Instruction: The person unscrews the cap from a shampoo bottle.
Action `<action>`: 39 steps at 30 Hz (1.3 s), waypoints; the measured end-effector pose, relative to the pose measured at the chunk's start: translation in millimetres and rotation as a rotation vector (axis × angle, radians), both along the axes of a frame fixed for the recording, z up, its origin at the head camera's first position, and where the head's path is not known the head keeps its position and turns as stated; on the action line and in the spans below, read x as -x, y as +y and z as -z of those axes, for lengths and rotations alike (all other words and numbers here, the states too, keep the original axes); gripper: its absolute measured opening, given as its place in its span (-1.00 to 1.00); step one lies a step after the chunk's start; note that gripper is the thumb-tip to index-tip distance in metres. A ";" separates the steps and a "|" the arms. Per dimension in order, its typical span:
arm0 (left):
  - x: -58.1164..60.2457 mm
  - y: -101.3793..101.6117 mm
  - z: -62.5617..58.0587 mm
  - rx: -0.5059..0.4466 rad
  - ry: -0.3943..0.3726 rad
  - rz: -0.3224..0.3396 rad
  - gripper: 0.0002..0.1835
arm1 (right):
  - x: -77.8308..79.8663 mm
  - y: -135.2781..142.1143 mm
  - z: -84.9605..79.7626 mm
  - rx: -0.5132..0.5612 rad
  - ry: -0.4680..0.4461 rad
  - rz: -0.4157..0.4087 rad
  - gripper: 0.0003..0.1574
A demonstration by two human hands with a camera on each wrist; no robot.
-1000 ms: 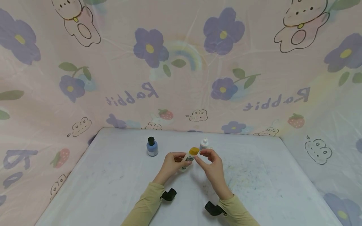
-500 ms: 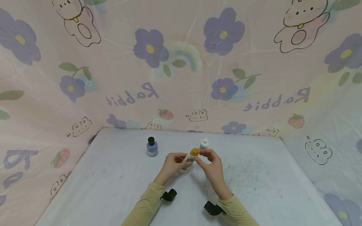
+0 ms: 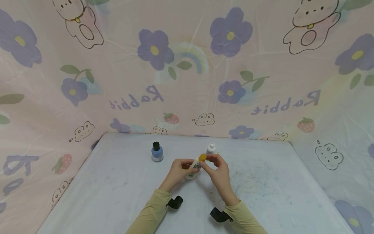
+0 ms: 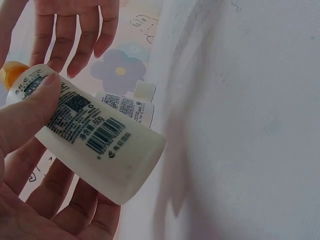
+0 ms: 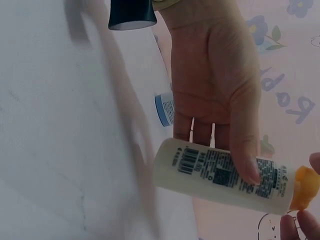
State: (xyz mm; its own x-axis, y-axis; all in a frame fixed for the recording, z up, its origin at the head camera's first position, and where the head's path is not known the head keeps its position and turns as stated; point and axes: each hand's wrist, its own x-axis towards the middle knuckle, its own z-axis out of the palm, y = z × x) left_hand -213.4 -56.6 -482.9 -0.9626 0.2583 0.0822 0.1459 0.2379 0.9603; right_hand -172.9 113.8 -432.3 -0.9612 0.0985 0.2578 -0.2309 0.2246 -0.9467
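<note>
My left hand [image 3: 176,172] grips a small white plastic bottle [image 4: 105,145] with dark print and a barcode, tilted, its yellow cap end up and to the right. The thumb lies across the printed side in the left wrist view. My right hand [image 3: 219,170] pinches the yellow cap [image 3: 202,158] between thumb and index finger at the bottle's top. In the right wrist view the cap sits right at the bottle's shoulder, partly behind the fingertips. The right hand's other fingers [image 4: 87,37] spread beyond the bottle in the left wrist view.
A blue bottle [image 3: 157,154] with a black cap stands at the back left of the white-covered table [image 3: 122,182]. Behind my right hand stands a white bottle [image 3: 211,149], its lower part hidden. A patterned sheet [image 3: 187,94] encloses the table. Black devices [image 3: 175,202] sit on both wrists.
The yellow cap has shifted slightly right and down with my right fingertips, and a pale edge of the bottle's top now shows beside it. My left hand has barely moved.
</note>
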 end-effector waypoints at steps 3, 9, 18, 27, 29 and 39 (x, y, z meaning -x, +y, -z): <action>0.2 0.9 0.0 -0.005 -0.017 0.001 -0.62 | 0.4 -0.2 -0.1 -0.001 -0.001 0.000 -0.57; 0.8 2.2 2.6 -0.007 -0.031 0.010 -0.61 | 0.9 -0.4 0.3 -0.011 -0.007 -0.003 -0.56; 1.4 4.6 2.9 0.006 -0.020 0.013 -0.61 | 2.2 -0.5 0.9 -0.021 0.022 -0.004 -0.57; 0.5 4.7 3.6 0.004 -0.021 0.016 -0.63 | 3.1 1.1 2.0 -0.005 0.021 -0.036 -0.59; 0.2 4.4 3.6 0.002 -0.024 0.016 -0.62 | 3.5 1.7 2.9 -0.006 0.021 -0.042 -0.59; -0.8 3.3 2.5 0.017 -0.024 0.011 -0.61 | 4.0 4.0 5.7 -0.011 0.042 -0.090 -0.62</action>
